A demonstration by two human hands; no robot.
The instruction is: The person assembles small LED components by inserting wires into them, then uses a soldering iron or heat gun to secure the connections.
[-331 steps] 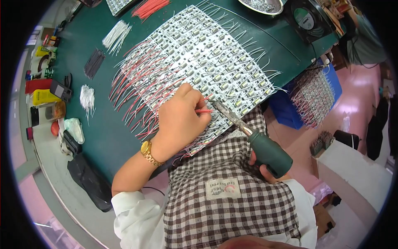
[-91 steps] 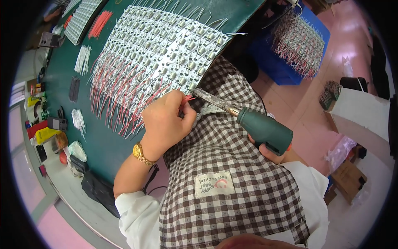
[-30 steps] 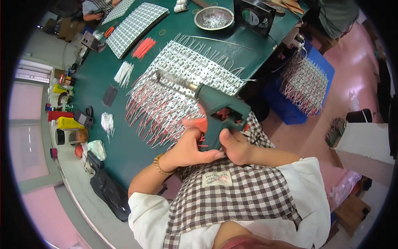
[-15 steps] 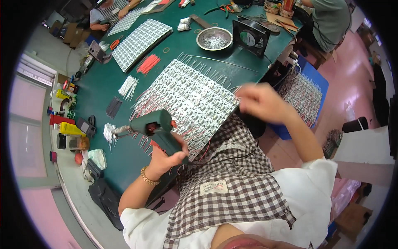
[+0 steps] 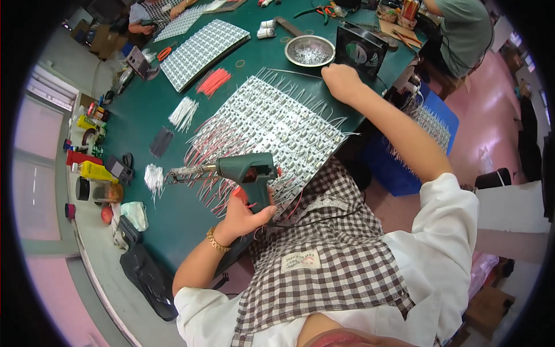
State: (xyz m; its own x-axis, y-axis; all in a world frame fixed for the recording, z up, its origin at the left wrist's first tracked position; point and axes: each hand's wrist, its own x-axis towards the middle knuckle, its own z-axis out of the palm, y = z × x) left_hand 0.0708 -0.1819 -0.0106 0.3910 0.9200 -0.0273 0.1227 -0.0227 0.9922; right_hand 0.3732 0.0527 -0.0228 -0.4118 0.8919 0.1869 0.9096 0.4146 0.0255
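My left hand (image 5: pixel 238 217) is wrapped round the grip of a green soldering gun (image 5: pixel 248 168). The gun's long metal tip points left, over the table beside a board. That board (image 5: pixel 274 130) is a broad white panel of small circuit modules, bristling with white and red wires, and lies at the table's near edge. Beyond its far right side, my right hand (image 5: pixel 342 82) is closed at a thin metal rod (image 5: pixel 295 73) on the table; its fingertips are partly hidden. Just past that hand stand a metal bowl (image 5: pixel 310 51) of small silvery pieces and a black fan (image 5: pixel 361 49).
Bundles of red (image 5: pixel 214 82), white (image 5: pixel 184 114) and black wires (image 5: pixel 161 142) lie left of the board. A second white panel (image 5: pixel 202 53) sits farther back. A blue bin (image 5: pixel 399 173) holds wired boards at right. Two other people work at the far side.
My right hand has moved from the board's right edge, away from me, to the rod near the bowl. The soldering gun has turned, with its body now more level.
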